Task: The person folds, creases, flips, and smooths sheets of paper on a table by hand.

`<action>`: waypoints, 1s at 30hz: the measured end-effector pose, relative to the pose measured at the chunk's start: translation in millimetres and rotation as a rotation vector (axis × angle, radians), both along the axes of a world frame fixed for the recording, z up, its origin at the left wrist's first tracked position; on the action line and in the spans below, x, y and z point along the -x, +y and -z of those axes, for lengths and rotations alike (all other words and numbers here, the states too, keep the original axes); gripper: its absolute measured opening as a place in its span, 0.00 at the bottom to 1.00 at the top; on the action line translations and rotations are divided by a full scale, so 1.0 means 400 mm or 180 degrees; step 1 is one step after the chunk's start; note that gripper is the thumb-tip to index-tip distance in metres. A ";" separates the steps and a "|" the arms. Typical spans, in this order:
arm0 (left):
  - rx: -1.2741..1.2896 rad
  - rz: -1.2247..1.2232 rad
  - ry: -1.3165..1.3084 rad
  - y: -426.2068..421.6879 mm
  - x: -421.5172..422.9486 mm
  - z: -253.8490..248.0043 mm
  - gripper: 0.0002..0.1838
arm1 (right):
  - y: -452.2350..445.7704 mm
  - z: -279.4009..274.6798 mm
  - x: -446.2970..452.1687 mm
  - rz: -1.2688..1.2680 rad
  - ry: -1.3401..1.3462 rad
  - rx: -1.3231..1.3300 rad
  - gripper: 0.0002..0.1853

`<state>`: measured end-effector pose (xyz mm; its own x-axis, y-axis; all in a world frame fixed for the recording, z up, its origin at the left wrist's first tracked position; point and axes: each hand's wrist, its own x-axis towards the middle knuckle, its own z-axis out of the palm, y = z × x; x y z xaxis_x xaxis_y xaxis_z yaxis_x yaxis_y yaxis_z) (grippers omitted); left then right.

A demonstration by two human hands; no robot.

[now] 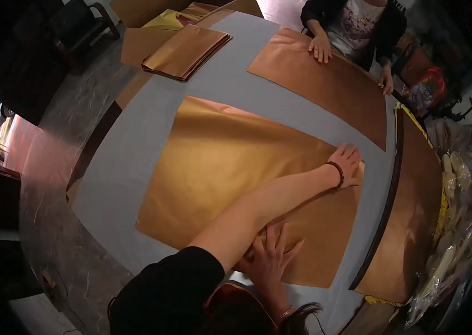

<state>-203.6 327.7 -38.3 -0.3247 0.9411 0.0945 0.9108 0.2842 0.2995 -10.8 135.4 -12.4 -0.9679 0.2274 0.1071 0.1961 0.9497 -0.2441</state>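
A large gold sheet (208,162), which looks like foil or coated paper, lies flat on the grey-covered table in front of me. My left arm reaches across it to the right. My left hand (346,163), with a dark beaded bracelet at the wrist, rests near the sheet's right edge, fingers stretched out. Closer to me, my right hand (272,254) presses on the near part of the same sheet with its fingers spread. Part of my right hand is hidden behind my left forearm. Neither hand holds anything.
A stack of folded gold sheets (188,51) sits at the far left, beside an open cardboard box (132,44). Across the table, a person's hand (320,48) lies on a copper-coloured sheet (325,81). Along the right stands a brown panel (412,206) with yellow edging, beside clear plastic wrapping (459,223).
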 end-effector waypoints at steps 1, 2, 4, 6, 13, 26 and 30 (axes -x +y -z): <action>-0.0028 -0.0029 0.0000 0.031 -0.017 0.008 0.44 | 0.000 0.003 0.001 -0.0029 0.0000 -0.0028 0.33; -0.0040 0.0162 0.0048 0.059 -0.035 0.018 0.44 | 0.001 0.007 0.000 -0.0051 -0.0094 -0.0143 0.34; -0.0068 0.0344 0.0087 0.079 -0.052 0.012 0.44 | -0.001 0.023 -0.009 -0.0080 -0.0198 -0.0275 0.35; -0.0032 0.0907 -0.0216 0.087 -0.057 -0.005 0.44 | -0.005 0.044 -0.011 -0.0029 -0.0321 -0.0515 0.35; -0.0220 0.0426 -0.0245 -0.239 -0.004 0.005 0.43 | -0.006 0.005 0.001 0.0026 0.0156 -0.0073 0.32; 0.0106 -0.1145 0.0509 -0.607 0.275 -0.001 0.40 | -0.003 0.000 -0.007 0.0012 0.0250 -0.0026 0.35; 0.0498 -0.2025 0.0267 -0.774 0.364 -0.038 0.41 | -0.004 -0.001 -0.010 0.0027 0.0227 0.0039 0.35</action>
